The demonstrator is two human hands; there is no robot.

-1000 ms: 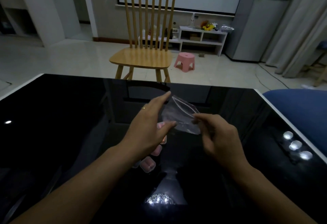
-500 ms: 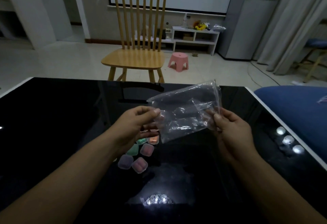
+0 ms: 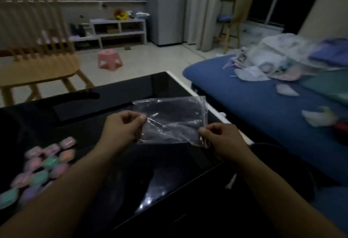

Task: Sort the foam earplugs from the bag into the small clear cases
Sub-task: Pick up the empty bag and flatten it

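Our left hand (image 3: 123, 127) pinches the left edge of the clear bag (image 3: 170, 121) between thumb and curled fingers, and our right hand (image 3: 221, 137) pinches its lower right corner in the same way. Between the two hands the bag is stretched flat and held up above the black bench (image 3: 75, 106), close to the right edge of the bench. The plastic is wrinkled and shiny; we cannot see any earplug inside it, and it looks empty, though the light is weak.

Further to the left, a group of small cases (image 3: 43, 166) lies together on the bench, touching each other. They show pink, green and purple colours inside, so we judge that earplugs are already in them, but the picture is blurred there and we cannot count them or see if the lids are closed.

Beyond the bench there is a blue bed (image 3: 263, 102) on the right and a wooden chair (image 3: 33, 68) behind.

We think the sorting is nearly finished and the step in hand is checking the bag. The next move calls for putting it aside, away from the cases.
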